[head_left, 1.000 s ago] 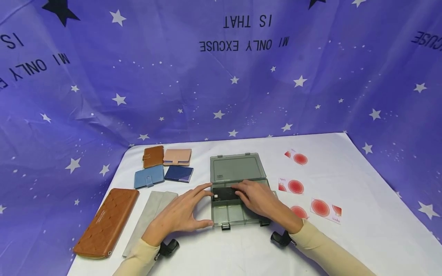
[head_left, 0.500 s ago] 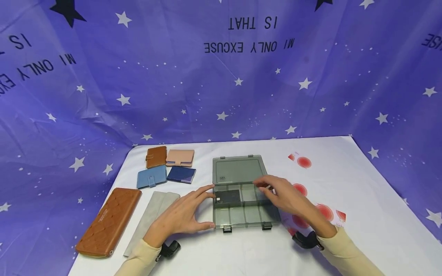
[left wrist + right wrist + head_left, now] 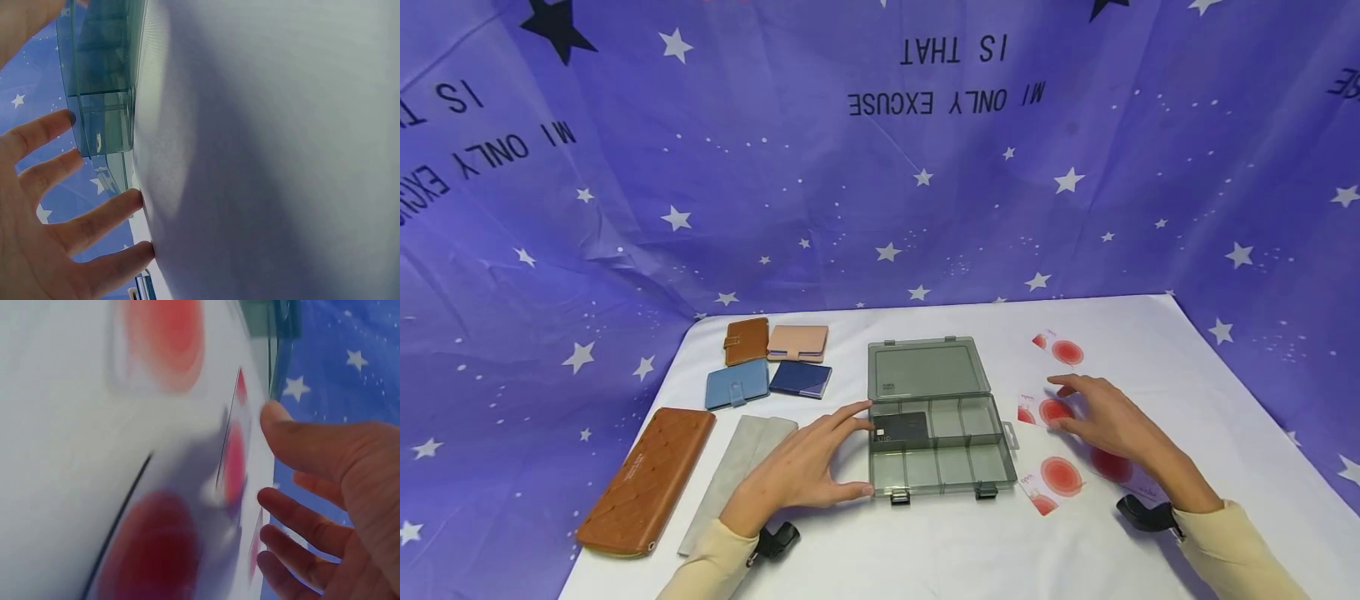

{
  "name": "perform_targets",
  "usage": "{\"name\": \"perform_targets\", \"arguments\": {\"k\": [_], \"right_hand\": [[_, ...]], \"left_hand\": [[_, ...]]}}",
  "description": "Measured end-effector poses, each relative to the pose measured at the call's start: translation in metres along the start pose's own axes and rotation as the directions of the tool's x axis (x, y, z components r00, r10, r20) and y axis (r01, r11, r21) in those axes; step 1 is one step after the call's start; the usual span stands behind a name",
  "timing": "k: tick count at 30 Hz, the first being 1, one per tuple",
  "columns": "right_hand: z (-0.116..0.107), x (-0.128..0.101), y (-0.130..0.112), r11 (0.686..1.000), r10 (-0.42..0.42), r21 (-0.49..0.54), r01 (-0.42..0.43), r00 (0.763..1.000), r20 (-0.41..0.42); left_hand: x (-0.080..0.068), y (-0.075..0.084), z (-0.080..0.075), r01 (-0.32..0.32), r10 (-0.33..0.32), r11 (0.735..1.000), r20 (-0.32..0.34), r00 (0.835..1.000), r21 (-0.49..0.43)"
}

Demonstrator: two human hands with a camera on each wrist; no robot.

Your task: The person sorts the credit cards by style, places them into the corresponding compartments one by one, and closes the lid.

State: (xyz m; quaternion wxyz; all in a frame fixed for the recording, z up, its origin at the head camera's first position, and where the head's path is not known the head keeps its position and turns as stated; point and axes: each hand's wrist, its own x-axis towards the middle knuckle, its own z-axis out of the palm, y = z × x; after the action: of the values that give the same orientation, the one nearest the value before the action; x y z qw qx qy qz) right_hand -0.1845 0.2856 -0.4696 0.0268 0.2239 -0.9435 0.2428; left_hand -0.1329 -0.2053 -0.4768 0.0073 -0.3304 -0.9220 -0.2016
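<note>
Nearest, on a white cloth [image 3: 970,550], lie a long brown wallet [image 3: 647,483], quilted and leathery, and a flat grey pouch [image 3: 733,462] that looks like suede. Next to them the left hand [image 3: 797,475] spreads its fingers wide at the side of the box [image 3: 943,487], a see-through grey-green plastic case of squared compartments. To the right, four cards [image 3: 1051,483], thin, white and printed with red circles, lie loose on the cloth. The right hand [image 3: 1108,421] is over them, thumb and forefinger well parted, holding nothing; whether it touches one I cannot tell. A single smooth black card [image 3: 902,429] is already in the box, at the left end of the far row, so the work looks early: one in, four out. The hinged lid [image 3: 928,367] lies back behind it. Farther off sit a pale blue wallet [image 3: 737,385], a navy wallet [image 3: 801,379], a pink wallet [image 3: 799,342] and a small brown wallet [image 3: 748,342], before a creased purple curtain [image 3: 850,167] with stars.
</note>
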Motion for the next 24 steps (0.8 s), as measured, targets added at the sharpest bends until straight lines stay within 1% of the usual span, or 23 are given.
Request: {"name": "perform_targets", "arguments": {"k": [5, 7, 9, 15, 22, 24], "right_hand": [[-0.001, -0.013, 0.011, 0.996, 0.085, 0.022, -0.086, 0.995, 0.044], [0.001, -0.016, 0.013, 0.994, 0.101, 0.035, -0.103, 0.994, 0.046], [0.004, -0.017, 0.014, 0.994, 0.1, 0.049, -0.103, 0.994, 0.046], [0.006, -0.016, 0.016, 0.999, 0.03, 0.014, -0.031, 0.999, 0.029], [0.007, -0.02, 0.013, 1.0, -0.014, -0.01, 0.014, 0.998, -0.056], [0.005, -0.02, 0.013, 1.0, -0.023, -0.012, 0.022, 0.997, -0.068]], "left_hand": [[0.0, 0.001, -0.001, 0.011, -0.011, 1.0, 0.011, 1.0, -0.006], [-0.001, 0.001, -0.002, 0.013, -0.013, 1.0, 0.013, 1.0, -0.01], [-0.003, 0.002, -0.002, 0.013, -0.013, 1.0, 0.013, 1.0, -0.014], [-0.004, 0.002, -0.001, 0.008, -0.008, 1.0, 0.005, 1.0, -0.023], [-0.003, 0.002, 0.0, -0.002, 0.002, 1.0, 0.001, 1.0, -0.016], [-0.001, 0.001, 0.001, -0.006, 0.006, 1.0, -0.004, 1.0, -0.019]]}}
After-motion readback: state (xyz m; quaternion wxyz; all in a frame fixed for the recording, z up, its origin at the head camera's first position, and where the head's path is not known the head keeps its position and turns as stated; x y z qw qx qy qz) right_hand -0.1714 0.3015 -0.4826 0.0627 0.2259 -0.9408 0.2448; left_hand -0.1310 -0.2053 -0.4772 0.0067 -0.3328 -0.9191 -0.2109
